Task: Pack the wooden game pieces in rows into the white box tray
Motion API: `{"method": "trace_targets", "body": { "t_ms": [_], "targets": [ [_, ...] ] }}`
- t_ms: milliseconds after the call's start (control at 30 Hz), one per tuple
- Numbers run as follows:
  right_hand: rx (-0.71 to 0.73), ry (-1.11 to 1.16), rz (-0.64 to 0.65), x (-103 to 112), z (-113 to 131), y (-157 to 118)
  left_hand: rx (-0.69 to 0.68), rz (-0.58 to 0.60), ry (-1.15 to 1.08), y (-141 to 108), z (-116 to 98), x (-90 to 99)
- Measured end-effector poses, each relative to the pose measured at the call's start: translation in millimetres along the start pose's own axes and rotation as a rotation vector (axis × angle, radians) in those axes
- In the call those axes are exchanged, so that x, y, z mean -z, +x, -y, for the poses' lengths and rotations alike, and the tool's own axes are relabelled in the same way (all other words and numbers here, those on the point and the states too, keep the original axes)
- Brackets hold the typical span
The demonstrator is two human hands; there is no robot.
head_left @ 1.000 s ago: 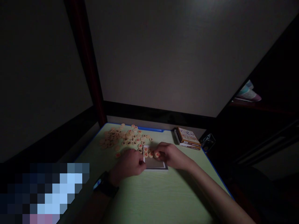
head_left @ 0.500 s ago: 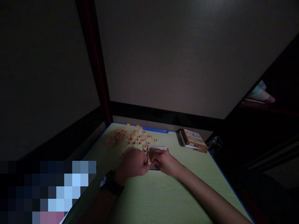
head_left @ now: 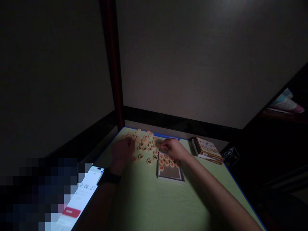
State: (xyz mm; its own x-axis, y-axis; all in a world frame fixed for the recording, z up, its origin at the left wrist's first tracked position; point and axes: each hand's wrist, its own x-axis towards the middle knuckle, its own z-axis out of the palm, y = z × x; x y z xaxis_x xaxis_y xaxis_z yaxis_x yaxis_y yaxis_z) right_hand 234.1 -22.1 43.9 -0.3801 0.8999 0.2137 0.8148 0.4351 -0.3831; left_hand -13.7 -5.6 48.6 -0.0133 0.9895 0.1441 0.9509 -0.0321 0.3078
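Observation:
A shallow box holds rows of red-marked Chinese chess pieces in its far part, and its near part shows a bare bottom. Loose round pieces, marked red or black, lie scattered to the left and beyond it; some show blank faces. My left hand is over the left side of the scatter, fingers curled and largely hidden behind its back. Beyond the box's far edge, my right hand has its fingertips pinched together at the right side of the loose pieces. What either hand holds is not visible.
Two stacked boxes lie at the table's far right. Beyond the right edge is a dark, shiny container. A lit phone showing a timer is at lower left. A wall stands behind the green table.
Both hands have moved apart from the box: the left one leftward to the loose pieces, the right one past the far edge. The box's pieces are now uncovered. The view has shifted left.

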Motion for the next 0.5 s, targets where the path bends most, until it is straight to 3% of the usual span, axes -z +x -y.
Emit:
{"method": "trace_targets", "body": {
  "t_ms": [233,367,500],
  "targets": [
    [-0.16,-0.294,0.195,-11,4,53,-0.02,0.031,0.108,1,-3,-13.8],
    [-0.234,-0.382,0.183,-8,2,78,-0.124,0.03,0.111,-3,-10,-21.7],
    [-0.193,-0.364,0.179,-12,-3,101,-0.172,0.071,0.103,-8,-16,-22.8]
  ]
}}
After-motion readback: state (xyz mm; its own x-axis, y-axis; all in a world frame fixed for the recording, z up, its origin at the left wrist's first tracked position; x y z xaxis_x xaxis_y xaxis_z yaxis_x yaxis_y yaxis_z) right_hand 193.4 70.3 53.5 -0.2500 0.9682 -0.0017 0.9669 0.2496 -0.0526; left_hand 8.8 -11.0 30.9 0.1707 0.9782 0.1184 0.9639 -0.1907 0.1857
